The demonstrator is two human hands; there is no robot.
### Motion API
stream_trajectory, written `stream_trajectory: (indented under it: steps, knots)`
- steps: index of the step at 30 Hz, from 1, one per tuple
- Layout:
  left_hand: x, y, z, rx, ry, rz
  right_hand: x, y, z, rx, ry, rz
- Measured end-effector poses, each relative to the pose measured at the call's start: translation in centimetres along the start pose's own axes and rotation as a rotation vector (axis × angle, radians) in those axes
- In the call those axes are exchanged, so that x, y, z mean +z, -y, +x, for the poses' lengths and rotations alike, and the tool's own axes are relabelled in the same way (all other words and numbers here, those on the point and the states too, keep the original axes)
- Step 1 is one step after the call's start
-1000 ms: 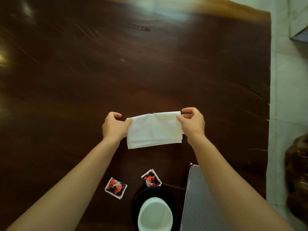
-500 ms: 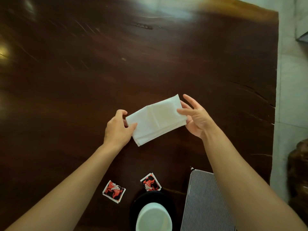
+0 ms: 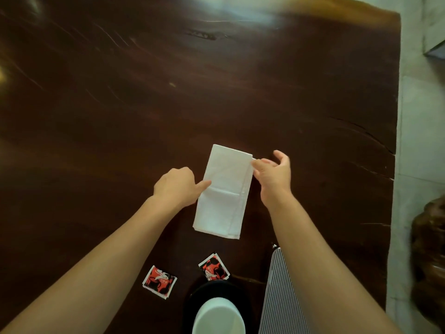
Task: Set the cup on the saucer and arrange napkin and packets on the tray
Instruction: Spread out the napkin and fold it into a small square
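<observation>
Dark wooden tabletop (image 3: 168, 104) beneath my hands. Folded white napkin (image 3: 224, 191) between them: my left hand (image 3: 177, 186) pinches its left edge; my right hand (image 3: 273, 175) pinches its top right corner. Striped tray (image 3: 279, 297), white cup (image 3: 218, 317) and two packets (image 3: 159, 282) (image 3: 214, 267) lie nearer me.

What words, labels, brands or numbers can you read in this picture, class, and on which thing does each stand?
No text here can be read.
Left packet: red, black and white print, any lettering too small and blurred to read.
Right packet: same print, also unreadable.
Napkin, cup, saucer, striped tray, table: no writing visible.
</observation>
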State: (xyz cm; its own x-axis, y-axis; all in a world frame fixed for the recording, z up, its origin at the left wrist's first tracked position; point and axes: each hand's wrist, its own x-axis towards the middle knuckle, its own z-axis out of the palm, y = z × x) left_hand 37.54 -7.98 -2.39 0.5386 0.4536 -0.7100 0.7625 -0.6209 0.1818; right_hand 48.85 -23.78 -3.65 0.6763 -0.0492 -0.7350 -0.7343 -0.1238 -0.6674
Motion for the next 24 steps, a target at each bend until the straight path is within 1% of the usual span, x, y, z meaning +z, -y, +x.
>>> stream_trajectory:
  steps: [3, 5, 7, 8, 10, 11, 12, 13, 15, 16, 17, 18, 20, 24]
  knots:
    - [0.2, -0.1, 0.1, 0.075, -0.153, -0.173, 0.5, -2.0, -1.9, -0.017, 0.056, -0.105]
    - [0.6, -0.2, 0.0, 0.092, -0.176, -0.288, 0.6, -3.0, -3.5, -0.098, 0.09, -0.22]
    - [1.1, -0.1, -0.2, 0.076, -0.165, -0.397, 0.8, -3.8, -4.9, -0.149, 0.185, -0.353]
    - [1.2, 0.0, -0.3, 0.044, -0.137, -0.505, 0.9, -4.1, -5.5, -0.143, 0.226, -0.438]
    - [1.0, 0.2, -0.7, -0.062, -0.024, -0.801, 1.2, -4.1, -6.8, -0.152, 0.248, -0.607]
    - [0.9, 0.4, -1.0, -0.083, 0.009, -0.905, 1.4, -3.9, -7.3, -0.208, 0.247, -0.687]
    - [0.7, 0.7, -1.4, -0.037, -0.013, -0.934, 1.5, -3.4, -8.0, -0.302, 0.252, -0.776]
    - [0.3, 1.1, -1.9, 0.092, -0.099, -0.868, 1.7, -2.7, -8.6, -0.406, 0.268, -0.87]
    - [-0.8, 1.9, -2.9, 0.429, -0.309, -0.599, 2.3, -0.6, -9.8, -0.572, 0.337, -1.05]
    - [-1.7, 2.2, -3.4, 0.569, -0.381, -0.49, 2.8, 0.5, -10.3, -0.639, 0.379, -1.161]
    - [-2.6, 2.4, -3.8, 0.659, -0.423, -0.421, 3.3, 1.5, -10.8, -0.699, 0.412, -1.273]
    - [-3.4, 2.5, -4.1, 0.707, -0.448, -0.393, 3.6, 2.4, -11.1, -0.735, 0.435, -1.364]
    - [-4.8, 3.0, -4.4, 0.728, -0.474, -0.422, 3.9, 3.8, -11.5, -0.682, 0.471, -1.38]
    - [-7.0, 3.7, -5.9, 0.712, -0.478, -0.647, 2.4, 5.3, -12.4, -0.575, 0.607, -1.078]
